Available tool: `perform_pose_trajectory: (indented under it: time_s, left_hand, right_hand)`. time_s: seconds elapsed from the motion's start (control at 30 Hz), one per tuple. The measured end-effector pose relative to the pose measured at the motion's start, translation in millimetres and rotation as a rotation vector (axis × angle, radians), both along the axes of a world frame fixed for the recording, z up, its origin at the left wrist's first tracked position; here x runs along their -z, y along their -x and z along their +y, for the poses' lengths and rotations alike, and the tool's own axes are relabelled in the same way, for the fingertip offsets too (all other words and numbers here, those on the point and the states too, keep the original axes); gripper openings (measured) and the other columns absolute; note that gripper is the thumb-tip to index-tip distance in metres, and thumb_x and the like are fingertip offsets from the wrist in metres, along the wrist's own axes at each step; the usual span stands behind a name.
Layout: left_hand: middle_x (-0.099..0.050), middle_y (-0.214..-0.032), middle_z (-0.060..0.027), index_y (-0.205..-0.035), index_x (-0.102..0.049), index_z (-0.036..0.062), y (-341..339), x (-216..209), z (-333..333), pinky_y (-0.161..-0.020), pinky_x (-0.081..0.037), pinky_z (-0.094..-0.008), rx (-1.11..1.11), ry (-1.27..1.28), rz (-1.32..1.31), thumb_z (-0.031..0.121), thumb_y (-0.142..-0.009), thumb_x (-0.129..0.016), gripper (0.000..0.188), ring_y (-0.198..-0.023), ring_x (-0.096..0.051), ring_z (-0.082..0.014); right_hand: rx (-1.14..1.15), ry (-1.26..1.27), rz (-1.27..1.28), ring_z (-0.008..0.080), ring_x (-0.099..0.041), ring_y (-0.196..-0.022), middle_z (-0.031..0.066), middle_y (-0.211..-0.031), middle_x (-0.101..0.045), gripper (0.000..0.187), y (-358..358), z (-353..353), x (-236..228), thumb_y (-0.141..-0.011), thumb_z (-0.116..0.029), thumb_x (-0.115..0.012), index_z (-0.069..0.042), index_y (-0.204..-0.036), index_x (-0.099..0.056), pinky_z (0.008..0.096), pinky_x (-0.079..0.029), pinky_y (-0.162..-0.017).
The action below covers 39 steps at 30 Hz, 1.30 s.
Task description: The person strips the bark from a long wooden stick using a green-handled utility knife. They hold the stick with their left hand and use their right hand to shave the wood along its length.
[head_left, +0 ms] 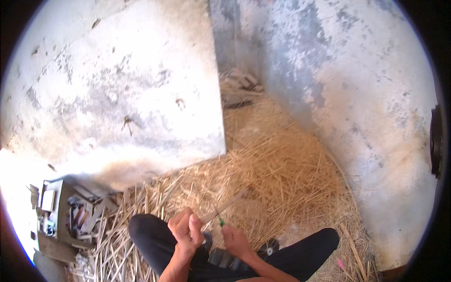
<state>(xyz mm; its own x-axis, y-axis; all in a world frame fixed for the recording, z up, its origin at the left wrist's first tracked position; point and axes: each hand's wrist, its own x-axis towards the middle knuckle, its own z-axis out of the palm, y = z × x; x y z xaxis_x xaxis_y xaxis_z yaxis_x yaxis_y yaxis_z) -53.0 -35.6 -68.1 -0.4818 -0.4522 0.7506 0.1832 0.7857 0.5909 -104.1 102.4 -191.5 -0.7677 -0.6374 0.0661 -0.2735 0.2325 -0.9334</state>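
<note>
My left hand (185, 229) is closed around the near end of a pale, flat wooden strip (229, 202), which slants up and to the right from my fist. In my right hand (237, 240) is a small knife with a green handle (221, 222), its grip mostly hidden by the fingers. Its thin dark blade points up and left and meets or crosses the strip just beyond my left fist; contact is too small to tell. Both hands are close together between my bent knees, over the shavings.
Straw-like shavings (291, 174) heap up ahead. Long split strips (120, 235) cover the floor at left, beside a wooden cabinet (58, 221) with items inside. A wall corner (224, 150) juts in ahead; another wall (376, 141) rises at right. A dark round object (269, 247) lies by my right leg.
</note>
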Motion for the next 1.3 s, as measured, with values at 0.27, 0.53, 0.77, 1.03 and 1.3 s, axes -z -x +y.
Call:
perform_pose_trajectory:
  time_s: [0.27, 0.53, 0.77, 1.03, 1.3]
  left_hand:
    - [-0.041, -0.049, -0.0089, -0.054, -0.049, 0.0017, -15, -17, 1, -0.038, -0.030, -0.0334, 0.050, 0.120, -0.075, 0.008, -0.087, -0.051, 0.034, -0.039, -0.043, -0.0230]
    - [-0.045, -0.052, -0.0095, -0.064, -0.055, 0.0038, -18, -43, 2, -0.041, -0.036, -0.0371, -0.025, 0.331, -0.328, 0.016, -0.085, -0.063, 0.026, -0.041, -0.046, -0.0267]
    - [-0.043, -0.046, -0.0097, -0.063, -0.054, -0.0009, -23, -26, -4, -0.038, -0.030, -0.0334, -0.054, 0.273, -0.279, 0.007, -0.091, -0.052, 0.029, -0.034, -0.042, -0.0192]
    - [-0.041, -0.045, -0.0088, -0.058, -0.050, 0.0019, -20, -21, 1, -0.036, -0.029, -0.0351, -0.012, 0.225, -0.228, 0.007, -0.090, -0.052, 0.033, -0.033, -0.038, -0.0225]
    - [-0.038, -0.044, -0.0086, -0.059, -0.050, -0.0027, -19, -10, -9, -0.037, -0.024, -0.0324, -0.071, 0.105, -0.159, 0.010, -0.093, -0.049, 0.037, -0.035, -0.033, -0.0155]
  right_hand:
    - [0.050, -0.055, -0.060, 0.0440, -0.058, -0.074, 0.0281, -0.073, -0.057, 0.042, -12, 10, -9, -0.096, -0.033, -0.040, 0.003, -0.083, -0.059, 0.0465, -0.044, -0.064]
    - [0.021, 0.032, 0.043, 0.0447, -0.052, -0.062, 0.0264, -0.068, -0.053, 0.045, -6, 12, -32, -0.096, -0.034, -0.041, 0.004, -0.078, -0.055, 0.0475, -0.039, -0.057]
    - [0.048, -0.063, 0.000, 0.0451, -0.049, -0.061, 0.0284, -0.067, -0.051, 0.045, 3, 7, -28, -0.097, -0.031, -0.040, 0.006, -0.077, -0.056, 0.0486, -0.039, -0.058]
    - [0.098, -0.267, 0.039, 0.0471, -0.055, -0.070, 0.0285, -0.072, -0.056, 0.041, 21, 12, 4, -0.095, -0.030, -0.041, 0.004, -0.081, -0.060, 0.0510, -0.042, -0.061]
    - [0.101, -0.288, 0.087, 0.0462, -0.057, -0.069, 0.0275, -0.072, -0.058, 0.044, 31, 7, 29, -0.095, -0.034, -0.042, 0.003, -0.083, -0.061, 0.0515, -0.045, -0.065]
